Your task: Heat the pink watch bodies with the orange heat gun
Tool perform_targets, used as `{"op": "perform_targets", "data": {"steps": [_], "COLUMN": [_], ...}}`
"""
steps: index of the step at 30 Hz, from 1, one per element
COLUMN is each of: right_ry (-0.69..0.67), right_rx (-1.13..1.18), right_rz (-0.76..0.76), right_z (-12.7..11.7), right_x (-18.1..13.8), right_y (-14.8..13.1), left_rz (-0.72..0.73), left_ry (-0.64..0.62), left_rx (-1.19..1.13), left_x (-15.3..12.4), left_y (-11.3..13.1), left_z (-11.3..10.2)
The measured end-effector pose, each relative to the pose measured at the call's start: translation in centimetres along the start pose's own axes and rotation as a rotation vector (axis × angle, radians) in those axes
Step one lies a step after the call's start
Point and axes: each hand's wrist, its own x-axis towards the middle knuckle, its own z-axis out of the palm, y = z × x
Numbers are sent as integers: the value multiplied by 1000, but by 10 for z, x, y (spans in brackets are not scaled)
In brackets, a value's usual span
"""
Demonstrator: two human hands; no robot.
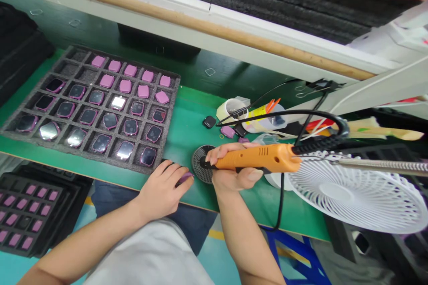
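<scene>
My right hand (230, 180) is wrapped round an orange corded hand tool (261, 159), its black front end over a round grey perforated disc (200, 164). My left hand (163, 191), fingers bent, grips a small purple watch-sized piece (185, 178) just left of the disc; most of it is hidden by the fingers. Beyond that hand lies a dark foam tray (88, 75) with a grid of compartments. Its nearer rows hold purple-framed watches (101, 143) with dark or shiny screens, and its far rows hold plain purple watch-shaped pieces (125, 86).
A white fan grille (337, 193) stands at the right under a metal spring hose (384, 164). A tape roll (232, 109) and small loose parts (209, 121) lie behind the tool. Another tray (23, 213) sits lower left. A shelf with black foam sheets (284, 4) overhangs the back.
</scene>
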Motion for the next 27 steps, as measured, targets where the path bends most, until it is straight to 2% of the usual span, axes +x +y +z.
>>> {"op": "perform_targets", "data": {"steps": [7,12,18,27], "right_ry": [-15,-64,-175,-222], "right_rx": [14,27,28,65], "right_rz": [8,3,68,80], "right_z": [0,-2,-3,-1], "right_x": [2,1,-16,-22], "right_y": [-1,-19,-40,-39], "left_rz": [2,-6,-11,-27], "left_ry": [28,74,44,20], "left_rx": [9,16,23,10], "left_x": [0,2,3,2], "left_y": [-1,0,0,2], "left_z": [3,3,0,0]}}
